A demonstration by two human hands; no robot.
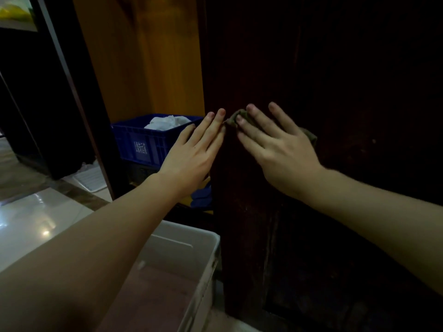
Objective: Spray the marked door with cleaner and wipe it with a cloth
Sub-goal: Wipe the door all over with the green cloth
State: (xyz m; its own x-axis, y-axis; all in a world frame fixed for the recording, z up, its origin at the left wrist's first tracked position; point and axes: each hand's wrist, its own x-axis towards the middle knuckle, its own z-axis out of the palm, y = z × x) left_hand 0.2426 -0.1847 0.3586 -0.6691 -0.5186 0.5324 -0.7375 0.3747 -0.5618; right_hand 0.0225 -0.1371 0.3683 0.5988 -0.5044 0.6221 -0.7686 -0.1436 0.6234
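Observation:
A dark brown wooden door fills the right half of the view, its left edge running down the middle. My right hand lies flat on the door face, pressing an olive-green cloth against it; the cloth shows past the fingertips and behind the palm. My left hand rests at the door's left edge with fingers straight and together, the fingertips touching the edge next to the cloth. No spray bottle is in view.
Behind the door edge a blue plastic crate holds white cloth, in front of an orange-brown wooden panel. A white plastic bin stands at the door's foot. Glossy tile floor lies to the left.

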